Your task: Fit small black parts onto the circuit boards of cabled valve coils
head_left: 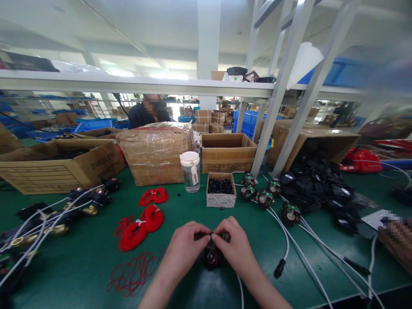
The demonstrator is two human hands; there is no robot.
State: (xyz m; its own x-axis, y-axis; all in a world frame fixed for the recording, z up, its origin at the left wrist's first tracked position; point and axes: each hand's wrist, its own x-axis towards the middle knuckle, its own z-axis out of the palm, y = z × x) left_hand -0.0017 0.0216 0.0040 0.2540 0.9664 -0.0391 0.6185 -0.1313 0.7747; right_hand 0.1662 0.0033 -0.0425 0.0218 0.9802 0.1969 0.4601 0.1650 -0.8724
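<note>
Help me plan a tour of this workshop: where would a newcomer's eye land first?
Probably on the bright red wire bundles, tied and lying on the green tabletop left of centre. Next, at the near middle, the left hand and right hand meet fingertip to fingertip at a small dark assembly. To the right, a heap of black parts spreads before an open carton.
</note>
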